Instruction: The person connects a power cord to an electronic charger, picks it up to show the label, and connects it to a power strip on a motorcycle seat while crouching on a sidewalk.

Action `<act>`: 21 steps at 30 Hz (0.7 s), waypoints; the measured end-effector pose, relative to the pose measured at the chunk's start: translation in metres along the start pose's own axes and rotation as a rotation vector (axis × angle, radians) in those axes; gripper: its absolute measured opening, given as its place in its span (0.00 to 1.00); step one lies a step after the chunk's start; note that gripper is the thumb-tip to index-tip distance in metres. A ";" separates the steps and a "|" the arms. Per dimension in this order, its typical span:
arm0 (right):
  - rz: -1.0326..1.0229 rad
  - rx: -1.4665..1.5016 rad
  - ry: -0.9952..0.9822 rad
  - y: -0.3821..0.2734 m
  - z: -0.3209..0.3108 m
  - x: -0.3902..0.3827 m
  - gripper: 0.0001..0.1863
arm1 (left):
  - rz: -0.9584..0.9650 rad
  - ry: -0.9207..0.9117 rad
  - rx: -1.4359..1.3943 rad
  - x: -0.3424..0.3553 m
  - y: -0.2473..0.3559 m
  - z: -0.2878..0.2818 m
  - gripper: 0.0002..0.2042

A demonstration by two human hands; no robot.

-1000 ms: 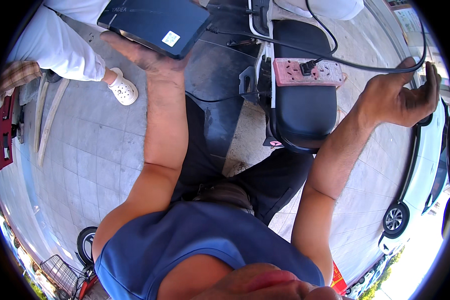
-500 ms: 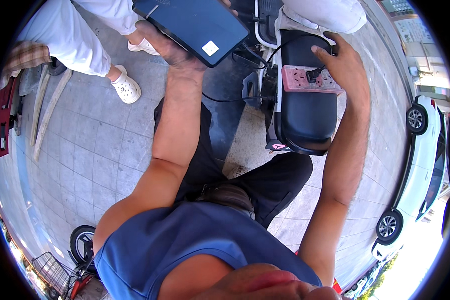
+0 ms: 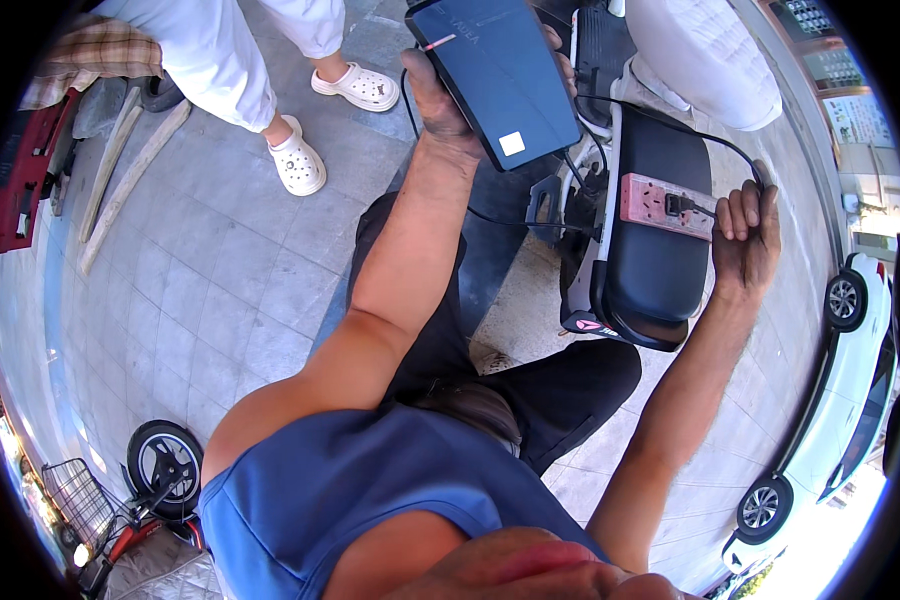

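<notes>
A flat black charger box (image 3: 500, 90) with a small white sticker is gripped from below by my left hand (image 3: 440, 105), its thumb along the box's left edge. Black cables run from its near end toward the scooter. To the right, my right hand (image 3: 748, 235) is closed around a black cable (image 3: 690, 125) that arcs over the scooter seat (image 3: 655, 275); the cable's end is hidden in the fingers. Beside that hand a pink power strip (image 3: 642, 200) lies across the seat, with a black plug (image 3: 678, 205) in it.
A person in white trousers and white clogs (image 3: 298, 165) stands at the far left. Another white-clad leg (image 3: 715, 60) is beyond the seat. Wooden poles (image 3: 135, 185) lie on the paving by a red case (image 3: 25, 180). A white car (image 3: 820, 400) is parked at right.
The charger box now appears farther right, as the whole view has shifted. My right hand has moved from over the power strip to its right side, and its fingers have curled around the cable.
</notes>
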State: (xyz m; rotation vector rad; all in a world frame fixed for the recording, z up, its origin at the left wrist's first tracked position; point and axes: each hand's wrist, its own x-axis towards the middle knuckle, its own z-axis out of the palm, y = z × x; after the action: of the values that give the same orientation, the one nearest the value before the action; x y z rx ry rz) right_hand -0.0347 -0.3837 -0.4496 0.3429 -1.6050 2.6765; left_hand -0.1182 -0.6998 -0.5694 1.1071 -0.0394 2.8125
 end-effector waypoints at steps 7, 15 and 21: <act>-0.061 -0.038 0.058 0.007 -0.004 0.001 0.17 | -0.043 0.120 -0.014 -0.005 -0.004 0.008 0.58; -0.652 -1.294 0.602 0.025 0.076 -0.043 0.15 | 0.073 0.209 0.075 0.000 0.003 0.008 0.57; 0.337 -0.473 0.435 0.194 0.102 -0.151 0.14 | 0.273 0.355 0.239 0.010 0.010 0.000 0.47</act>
State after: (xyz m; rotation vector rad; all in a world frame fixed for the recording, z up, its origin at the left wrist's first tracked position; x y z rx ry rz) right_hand 0.1100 -0.5486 -0.6010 -0.5162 -2.1849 2.2143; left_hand -0.1264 -0.7093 -0.5627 0.6620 0.1976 3.2877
